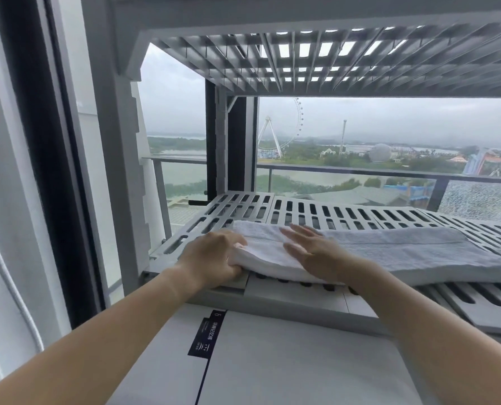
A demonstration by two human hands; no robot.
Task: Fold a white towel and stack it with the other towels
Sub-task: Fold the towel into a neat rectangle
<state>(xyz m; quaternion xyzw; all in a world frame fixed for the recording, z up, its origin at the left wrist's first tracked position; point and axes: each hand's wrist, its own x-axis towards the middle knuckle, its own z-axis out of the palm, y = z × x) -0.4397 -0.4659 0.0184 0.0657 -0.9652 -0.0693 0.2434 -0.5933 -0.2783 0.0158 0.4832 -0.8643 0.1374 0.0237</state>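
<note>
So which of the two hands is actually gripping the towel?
The left hand, its fingers curled round the left end of the towel. The right hand only lies flat on top of it, fingers straight.

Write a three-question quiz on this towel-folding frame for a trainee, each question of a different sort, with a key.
1. True or false: the right hand lies on top of the white towel with its fingers straight.
2. What is the left hand doing?
A. Gripping the left end of the white towel
B. Holding a cup
C. Hanging at the person's side
3. Fill in the blank: the white towel lies on a grey slatted ____.

Key
1. True.
2. A.
3. shelf.
</note>
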